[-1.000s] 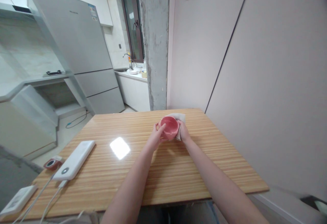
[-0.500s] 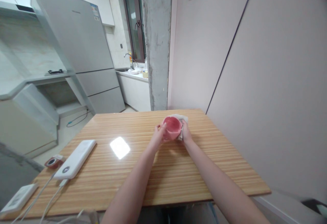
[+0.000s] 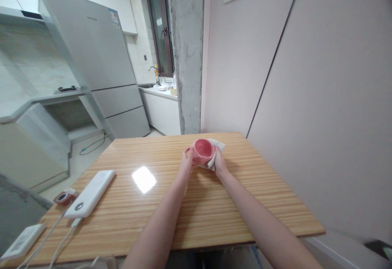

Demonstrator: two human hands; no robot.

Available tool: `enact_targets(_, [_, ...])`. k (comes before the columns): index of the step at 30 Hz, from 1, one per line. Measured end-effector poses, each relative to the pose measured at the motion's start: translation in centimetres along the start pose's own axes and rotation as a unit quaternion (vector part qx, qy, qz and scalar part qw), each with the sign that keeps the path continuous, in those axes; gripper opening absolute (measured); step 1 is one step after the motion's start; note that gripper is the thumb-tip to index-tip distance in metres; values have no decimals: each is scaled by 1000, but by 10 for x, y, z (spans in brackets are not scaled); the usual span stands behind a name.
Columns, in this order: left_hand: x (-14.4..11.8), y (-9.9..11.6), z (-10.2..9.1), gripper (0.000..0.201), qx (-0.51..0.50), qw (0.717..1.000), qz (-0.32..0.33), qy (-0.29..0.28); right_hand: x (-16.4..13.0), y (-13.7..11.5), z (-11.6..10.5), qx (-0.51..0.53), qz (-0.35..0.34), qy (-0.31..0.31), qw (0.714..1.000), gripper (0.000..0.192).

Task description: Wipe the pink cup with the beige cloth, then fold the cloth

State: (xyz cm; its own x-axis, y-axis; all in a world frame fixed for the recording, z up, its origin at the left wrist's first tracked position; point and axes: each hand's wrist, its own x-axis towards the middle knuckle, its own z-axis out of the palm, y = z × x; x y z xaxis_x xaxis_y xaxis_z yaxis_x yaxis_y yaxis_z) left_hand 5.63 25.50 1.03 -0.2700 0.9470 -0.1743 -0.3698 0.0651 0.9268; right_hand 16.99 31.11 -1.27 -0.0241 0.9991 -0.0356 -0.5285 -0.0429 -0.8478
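Note:
A pink bowl (image 3: 203, 149) is held over the far part of the wooden table (image 3: 147, 220), its opening tipped toward me. My left hand (image 3: 187, 160) grips the bowl's left side, fingers closed around the wall. On the other side, my right hand (image 3: 219, 162) is closed on a whitish cloth (image 3: 218, 144), pressing it against the outside of the bowl. Part of the cloth shows behind and below the bowl; the right fingertips are partly hidden by it.
At the table's left lie a white power bank (image 3: 92, 193) with cables, a small red-brown device (image 3: 63, 197) and another white box (image 3: 23, 240). A pale wall (image 3: 321, 117) stands along the right. Beyond are a fridge (image 3: 88, 44) and a concrete pillar (image 3: 189, 56).
The bowl has shifted slightly left and turned in my hands. More of the cloth now shows at its right and lower side, with my right hand moved a little left.

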Motion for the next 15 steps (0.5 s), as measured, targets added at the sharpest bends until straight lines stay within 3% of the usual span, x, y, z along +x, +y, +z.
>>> enact_targets(3, [1,-1,-3,64,3,998,-50,-26,2,-6,-3,11,33,48,998,39])
enact_targets(5, [1,-3,-3,58,-7,999,-36,-16,-3,-1,0,6,51,19,998,40])
enact_targets(9, [1,-6,0,57,-4,992,82,92,-17,18,14,10,60,-51,997,45])
enact_targets(11, [1,-5,1,59,18,984,127,121,-19,22,16,11,48,-45,998,44])
enact_targets(13, [0,-3,1,56,28,988,112,105,-15,18,12,9,19,-1,1000,41])
enact_targets(15, [-1,-1,1,57,30,996,56,66,-6,8,4,-1,-17,19,1000,41])
